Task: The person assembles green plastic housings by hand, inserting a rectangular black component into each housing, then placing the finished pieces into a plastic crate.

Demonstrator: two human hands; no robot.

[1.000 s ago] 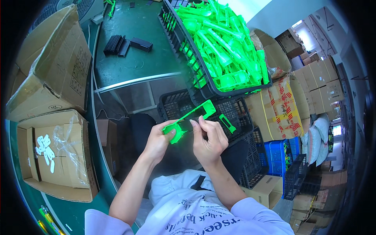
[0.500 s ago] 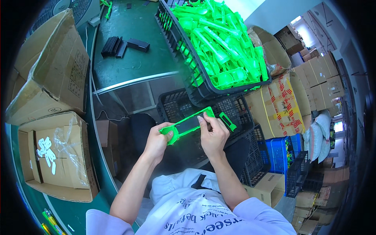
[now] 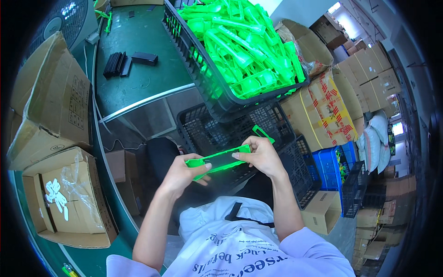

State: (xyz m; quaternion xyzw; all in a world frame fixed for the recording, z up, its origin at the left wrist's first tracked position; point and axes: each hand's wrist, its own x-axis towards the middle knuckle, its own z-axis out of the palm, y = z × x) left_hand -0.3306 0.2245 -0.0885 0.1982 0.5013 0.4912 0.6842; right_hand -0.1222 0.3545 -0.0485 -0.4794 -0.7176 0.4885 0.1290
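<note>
Between both hands I hold a long bright green plastic frame (image 3: 213, 170) above my lap, tilted slightly up to the right. A dark flat strip (image 3: 221, 160) shows in its middle; whether it is a separate piece I cannot tell. My left hand (image 3: 181, 174) grips the left end, thumb on top and fingers partly hidden beneath. My right hand (image 3: 259, 157) is closed on the right end, with its thumb at the strip's edge. Just beyond the right hand a smaller green plastic piece (image 3: 263, 133) lies over a black crate (image 3: 184, 122).
A black crate (image 3: 188, 44) heaped with green plastic parts (image 3: 240, 46) stands ahead. Black rectangular pieces (image 3: 117, 64) lie on the green table (image 3: 138, 87). An open carton (image 3: 99, 207) with white pieces (image 3: 56, 196) sits left. Cartons (image 3: 320, 111) and a blue crate (image 3: 327, 168) are right.
The green frame has come closer to my body and tipped, showing its edge more. My right thumb has moved onto its near side. The surroundings have shifted leftward in view.
</note>
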